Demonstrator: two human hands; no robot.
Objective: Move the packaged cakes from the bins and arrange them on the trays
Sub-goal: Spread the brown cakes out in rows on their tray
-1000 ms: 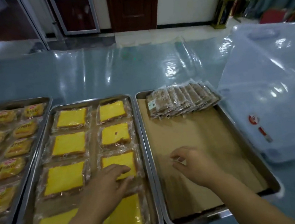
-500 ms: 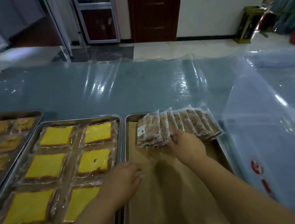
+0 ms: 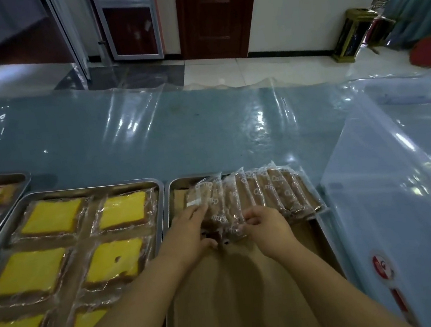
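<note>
Now my left hand (image 3: pixel 190 234) has joined my right hand (image 3: pixel 267 227) on the cake row (image 3: pixel 267 195). Open surface (image 3: pixel 151 133) stretches beyond them, bin (image 3: pixel 402 194) crowding my right. At the tray's (image 3: pixel 240 309) far edge, left grips the row's end; right pinches packs mid-row.

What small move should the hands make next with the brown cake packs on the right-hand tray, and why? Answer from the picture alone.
Probably nudge the brown cake packs together, square against the far rim. The left hand and right hand are on their near ends, the packs lean unevenly in an overlapping row, and most of the tray shows bare paper.
</note>
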